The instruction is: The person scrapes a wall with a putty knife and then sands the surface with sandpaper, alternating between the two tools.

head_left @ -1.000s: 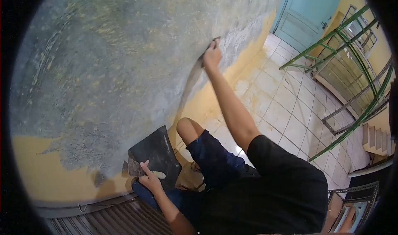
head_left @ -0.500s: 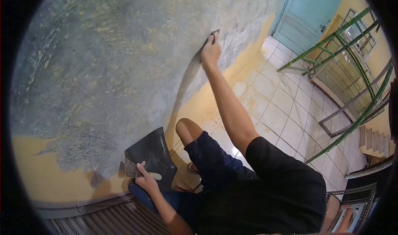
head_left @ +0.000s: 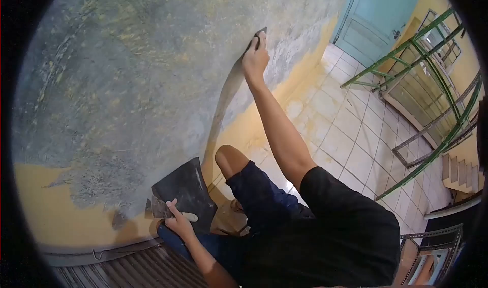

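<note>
My right hand (head_left: 255, 59) reaches up to the wall (head_left: 137, 85), its fingers closed on a dark, flat scraper (head_left: 262, 32) set against the patchy grey surface. Lower down, near my bent knee, my left hand (head_left: 179, 224) grips a putty knife (head_left: 161, 208) with a stained metal blade and a pale handle. Directly behind that knife is a black flat sheet (head_left: 190, 186), tilted close to the wall's lower part. The left palm and part of the handle are hidden.
White floor tiles (head_left: 330, 135) stretch to the right, smeared yellowish near the wall. A green metal ladder-like frame (head_left: 417, 49) stands there, with a blue door (head_left: 373, 24) beyond. Brown corrugated slats (head_left: 137, 267) run along the bottom left. A perforated metal frame (head_left: 432, 235) is at lower right.
My right hand and its scraper have slid slightly up and to the left along the wall. The left hand, putty knife and black sheet stay nearly in place.
</note>
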A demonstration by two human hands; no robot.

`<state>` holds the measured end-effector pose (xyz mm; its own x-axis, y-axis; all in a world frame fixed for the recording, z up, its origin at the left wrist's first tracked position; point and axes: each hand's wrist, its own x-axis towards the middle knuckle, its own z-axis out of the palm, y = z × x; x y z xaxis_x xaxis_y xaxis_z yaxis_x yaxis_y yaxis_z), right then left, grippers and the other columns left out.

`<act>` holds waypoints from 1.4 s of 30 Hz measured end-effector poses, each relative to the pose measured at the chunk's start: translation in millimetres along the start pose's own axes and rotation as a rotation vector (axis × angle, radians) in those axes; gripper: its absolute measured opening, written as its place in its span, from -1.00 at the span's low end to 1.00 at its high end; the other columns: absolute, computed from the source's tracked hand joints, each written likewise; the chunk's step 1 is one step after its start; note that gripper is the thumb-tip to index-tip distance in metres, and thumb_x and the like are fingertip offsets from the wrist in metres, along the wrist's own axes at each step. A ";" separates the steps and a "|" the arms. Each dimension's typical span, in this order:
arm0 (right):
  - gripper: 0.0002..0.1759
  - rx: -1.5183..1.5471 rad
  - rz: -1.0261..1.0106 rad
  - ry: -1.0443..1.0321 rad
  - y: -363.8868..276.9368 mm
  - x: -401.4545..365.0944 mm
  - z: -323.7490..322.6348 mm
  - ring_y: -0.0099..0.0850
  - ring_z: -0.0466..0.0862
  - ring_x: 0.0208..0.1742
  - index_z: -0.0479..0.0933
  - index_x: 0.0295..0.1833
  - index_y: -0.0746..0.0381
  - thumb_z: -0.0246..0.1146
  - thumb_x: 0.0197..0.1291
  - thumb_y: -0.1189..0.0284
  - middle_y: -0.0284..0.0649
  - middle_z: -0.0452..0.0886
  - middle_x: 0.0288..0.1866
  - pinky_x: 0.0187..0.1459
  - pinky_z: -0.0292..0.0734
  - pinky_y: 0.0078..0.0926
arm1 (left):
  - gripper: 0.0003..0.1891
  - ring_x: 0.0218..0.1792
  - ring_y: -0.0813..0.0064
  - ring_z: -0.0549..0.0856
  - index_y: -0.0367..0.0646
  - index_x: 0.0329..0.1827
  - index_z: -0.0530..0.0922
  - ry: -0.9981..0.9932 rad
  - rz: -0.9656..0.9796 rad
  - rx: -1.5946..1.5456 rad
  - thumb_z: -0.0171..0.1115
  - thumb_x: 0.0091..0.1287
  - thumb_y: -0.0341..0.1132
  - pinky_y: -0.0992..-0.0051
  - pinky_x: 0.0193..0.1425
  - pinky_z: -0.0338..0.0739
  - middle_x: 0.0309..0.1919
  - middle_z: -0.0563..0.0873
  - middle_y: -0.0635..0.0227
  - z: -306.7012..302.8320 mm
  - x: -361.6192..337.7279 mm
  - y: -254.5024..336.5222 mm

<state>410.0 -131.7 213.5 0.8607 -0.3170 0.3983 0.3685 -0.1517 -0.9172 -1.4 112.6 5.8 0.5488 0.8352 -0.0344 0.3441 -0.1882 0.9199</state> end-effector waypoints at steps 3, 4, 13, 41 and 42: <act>-0.35 -0.045 -0.308 0.210 28.9 -58.5 52.5 0.20 0.15 0.76 0.23 0.69 0.36 0.08 0.54 0.57 0.22 0.24 0.72 0.70 0.08 0.00 | -0.40 -0.20 0.27 0.72 -0.37 0.06 0.83 0.069 0.098 -0.102 0.12 0.70 0.09 0.26 0.15 0.58 -0.22 0.86 0.05 4.7 -1.3 2.4; -0.31 -0.075 -0.368 0.143 36.5 -103.4 67.7 0.16 0.14 0.77 0.24 0.69 0.35 0.11 0.48 0.63 0.22 0.23 0.73 0.71 0.03 -0.01 | -0.40 -0.20 0.27 0.72 -0.37 0.06 0.83 0.070 0.097 -0.095 0.12 0.70 0.09 0.26 0.15 0.58 -0.22 0.86 0.05 6.5 -3.9 5.1; -0.32 -0.089 -0.502 0.075 46.2 -94.5 49.8 0.12 0.30 0.70 0.27 0.69 0.29 0.11 0.47 0.63 0.25 0.25 0.70 0.59 0.30 -0.17 | -0.42 -0.20 0.22 0.76 -0.38 0.01 0.84 0.007 0.043 -0.032 0.12 0.70 0.04 0.26 0.13 0.59 -0.22 0.86 0.07 11.8 -4.2 10.0; -0.06 -0.136 -0.725 -0.223 -0.2 -111.1 47.4 0.05 0.10 0.81 0.35 0.69 0.21 0.06 0.10 0.82 0.16 0.25 0.74 0.74 -0.13 0.11 | -0.41 -0.30 0.27 0.73 -0.36 0.07 0.83 0.024 0.104 -0.053 0.11 0.70 0.08 0.27 0.10 0.59 -0.36 0.84 0.05 22.8 -6.5 24.8; -0.27 -0.102 -0.712 -0.005 -3.5 -75.9 44.9 0.06 0.28 0.73 0.39 0.64 0.26 0.10 0.32 0.70 0.15 0.36 0.68 0.70 0.13 -0.10 | -0.41 -0.30 0.27 0.73 -0.36 0.07 0.83 0.026 0.101 -0.057 0.11 0.70 0.08 0.27 0.10 0.59 -0.36 0.84 0.05 21.9 -5.9 22.2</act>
<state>359.2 -65.1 185.9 0.4253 -0.1042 0.8990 0.8066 -0.4070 -0.4287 19.7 92.2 17.9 0.5586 0.8266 0.0689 0.2434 -0.2428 0.9390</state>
